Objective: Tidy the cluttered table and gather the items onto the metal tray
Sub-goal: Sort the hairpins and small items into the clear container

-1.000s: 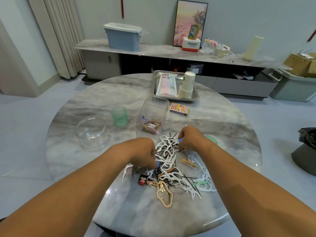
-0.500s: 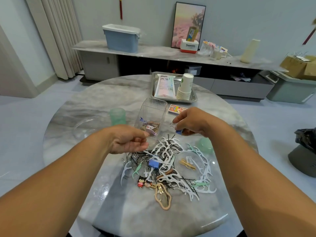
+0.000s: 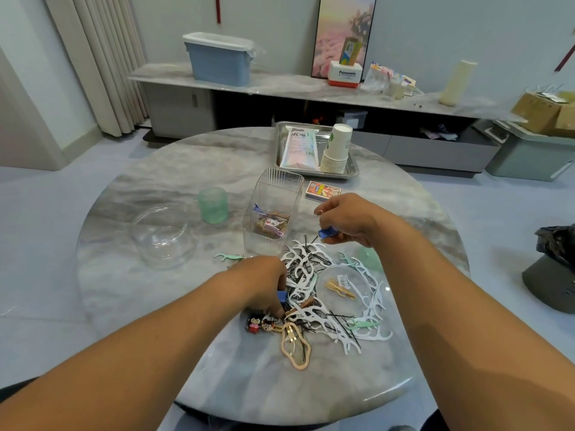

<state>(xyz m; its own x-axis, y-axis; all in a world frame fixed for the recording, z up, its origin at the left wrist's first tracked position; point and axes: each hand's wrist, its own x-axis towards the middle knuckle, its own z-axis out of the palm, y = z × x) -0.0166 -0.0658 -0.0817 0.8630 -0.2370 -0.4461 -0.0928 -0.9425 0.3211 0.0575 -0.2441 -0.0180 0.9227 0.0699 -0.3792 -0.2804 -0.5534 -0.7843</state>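
A pile of white and green floss picks and black hairpins point(image 3: 326, 293) lies in front of me on the round marble table point(image 3: 149, 306). My left hand point(image 3: 264, 287) reaches down into the pile, its fingers curled on a small blue clip point(image 3: 282, 296). Raised above the pile's far edge, my right hand point(image 3: 345, 219) pinches another blue clip point(image 3: 326, 233). Between the hands and the metal tray point(image 3: 354, 171) stands a clear ribbed container point(image 3: 273, 194) with a few small items inside. The tray at the far edge holds a packet point(image 3: 298, 147) and stacked paper cups point(image 3: 336, 150).
A green cup point(image 3: 213, 205) and a clear bowl point(image 3: 161, 234) stand to the left. A small printed box point(image 3: 322, 190) lies by the tray. Near me lie doll hair clips point(image 3: 259, 323) and a beige hair clip point(image 3: 294, 346). A green lid point(image 3: 368, 259) shows under my right forearm.
My left hand came down from beside the clear container into the pile, onto a blue clip. My right hand stayed raised with its blue clip.
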